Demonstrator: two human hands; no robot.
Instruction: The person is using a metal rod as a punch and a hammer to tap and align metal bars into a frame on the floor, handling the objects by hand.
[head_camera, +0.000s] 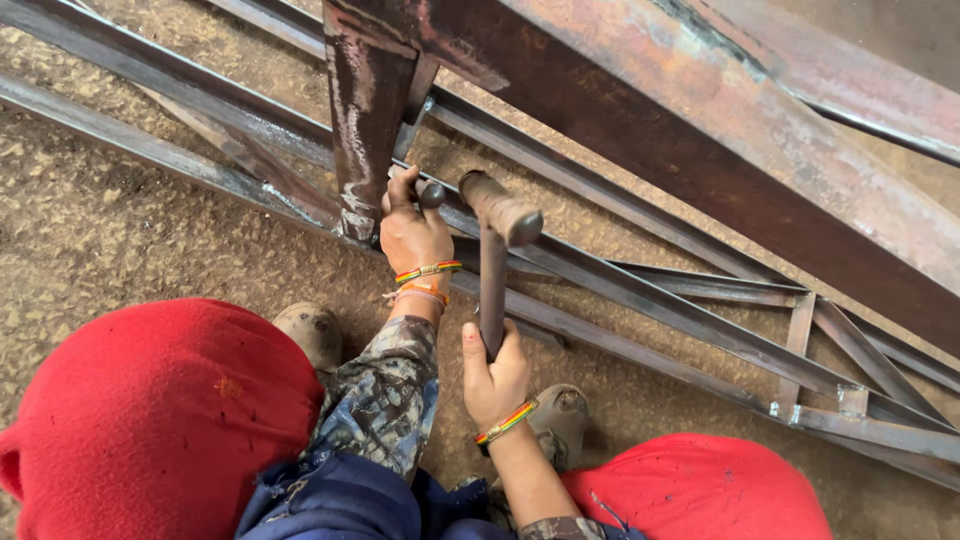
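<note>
- Below the head camera, the right hand (495, 375) has its grip wrapped around the metal handle of a hammer (497, 235), whose worn head is raised just beside the left hand.
- Left hand (413, 232) closes its grip on a short dark chisel (431, 194), its tip at the foot of a rusty upright post (365, 110).
- Steel truss frame (640, 300) lies on the gritty floor (90, 230).
- Red-clad knees (150, 420) flank both arms; 2 dusty boots (312, 330) rest by the frame.

Rusty brown hammer (497, 225); red trousers (160, 420)
</note>
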